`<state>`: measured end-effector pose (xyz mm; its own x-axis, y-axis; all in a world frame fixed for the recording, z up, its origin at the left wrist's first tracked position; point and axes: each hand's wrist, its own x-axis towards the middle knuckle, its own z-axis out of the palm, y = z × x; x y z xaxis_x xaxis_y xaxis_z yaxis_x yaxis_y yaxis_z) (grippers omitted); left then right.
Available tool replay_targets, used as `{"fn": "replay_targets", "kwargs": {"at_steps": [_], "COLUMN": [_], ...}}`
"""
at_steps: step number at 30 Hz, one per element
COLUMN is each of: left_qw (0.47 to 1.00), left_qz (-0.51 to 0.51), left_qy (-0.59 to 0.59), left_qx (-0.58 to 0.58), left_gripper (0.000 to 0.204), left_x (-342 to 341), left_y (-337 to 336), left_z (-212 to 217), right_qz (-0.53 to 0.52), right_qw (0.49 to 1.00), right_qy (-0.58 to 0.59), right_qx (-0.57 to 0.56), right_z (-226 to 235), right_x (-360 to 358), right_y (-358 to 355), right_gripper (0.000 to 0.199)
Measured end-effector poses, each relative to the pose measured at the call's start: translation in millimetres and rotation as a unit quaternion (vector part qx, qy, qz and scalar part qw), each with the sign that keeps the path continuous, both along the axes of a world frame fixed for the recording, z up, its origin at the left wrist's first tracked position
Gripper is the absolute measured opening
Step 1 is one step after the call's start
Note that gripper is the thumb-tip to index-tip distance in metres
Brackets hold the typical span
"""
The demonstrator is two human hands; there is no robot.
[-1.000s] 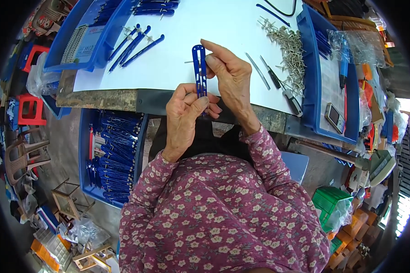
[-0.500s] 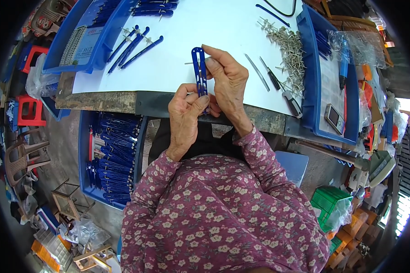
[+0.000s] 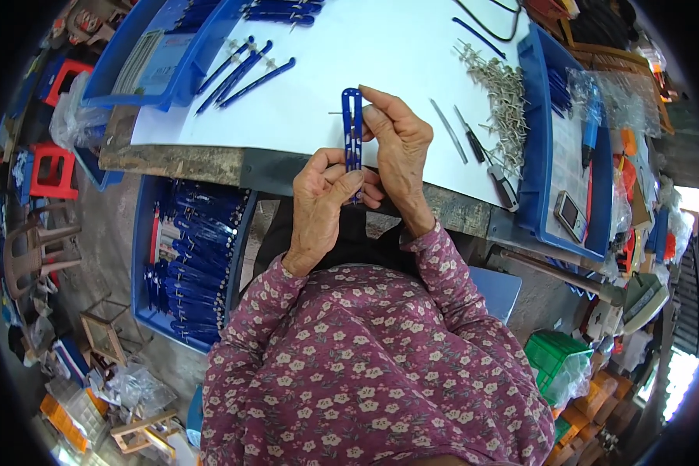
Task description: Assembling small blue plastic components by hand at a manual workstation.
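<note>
My left hand (image 3: 318,206) pinches the lower end of a narrow, dark blue slotted piece (image 3: 351,116) between thumb and fingers. The piece stands upright over the table's near edge, with two parallel arms, and a thin metal pin (image 3: 335,113) juts from its left side. My right hand (image 3: 401,147) is closed on the upper right side, thumb and forefinger against it; other fingers reach behind the lower part. Three slim blue pieces with metal pins (image 3: 245,76) lie to the left on the white sheet (image 3: 311,124). Small metal pins (image 3: 505,109) are heaped to the right.
A metal strip (image 3: 448,130), a black-handled tool (image 3: 474,141) and a grey-black tool (image 3: 503,188) lie near the heap. Blue trays stand left (image 3: 124,101) and right (image 3: 532,179); the right one holds a phone-like device (image 3: 571,216). Below, another blue crate (image 3: 140,287) holds many blue pieces.
The view has shifted, so the table and its contents sit slightly further right. Both hands keep their hold on the blue slotted piece, which now stands a little straighter.
</note>
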<state>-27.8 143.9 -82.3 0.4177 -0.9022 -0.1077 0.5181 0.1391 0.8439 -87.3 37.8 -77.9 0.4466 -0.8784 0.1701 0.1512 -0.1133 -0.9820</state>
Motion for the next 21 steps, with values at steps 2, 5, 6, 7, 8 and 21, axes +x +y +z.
{"fn": "replay_targets", "kwargs": {"at_steps": [2,5,6,7,8,21], "left_qw": [1.000,1.000,1.000,1.000,1.000,1.000], "left_qz": [-0.001,-0.017,-0.012,-0.009,-0.009,0.005], "left_qy": [0.006,0.002,-0.004,-0.009,-0.007,-0.023], "left_qx": [0.006,0.015,0.015,0.014,0.014,0.008], "left_gripper": [0.019,0.020,0.020,0.021,0.021,0.019], "left_x": [0.6,4.1,4.9,4.2,4.1,2.3], "left_y": [3.7,10.9,15.0,16.7,17.8,15.6], "left_z": [-0.8,-3.8,-4.4,-4.9,-5.4,-2.9], "right_qz": [0.011,0.049,0.052,0.069,0.084,0.167], "right_qw": [1.000,0.999,0.999,0.997,0.996,0.979], "right_qy": [-0.003,0.008,0.009,0.010,0.012,0.056], "right_qx": [0.011,0.006,0.007,0.012,0.016,0.099], "right_z": [-0.9,1.8,2.2,2.8,3.4,8.8], "right_x": [-1.1,-3.9,-1.4,-1.0,-1.0,-11.5], "right_y": [1.8,1.1,3.1,3.6,3.8,3.4], "right_gripper": [0.024,0.022,0.022,0.023,0.024,0.035]}}
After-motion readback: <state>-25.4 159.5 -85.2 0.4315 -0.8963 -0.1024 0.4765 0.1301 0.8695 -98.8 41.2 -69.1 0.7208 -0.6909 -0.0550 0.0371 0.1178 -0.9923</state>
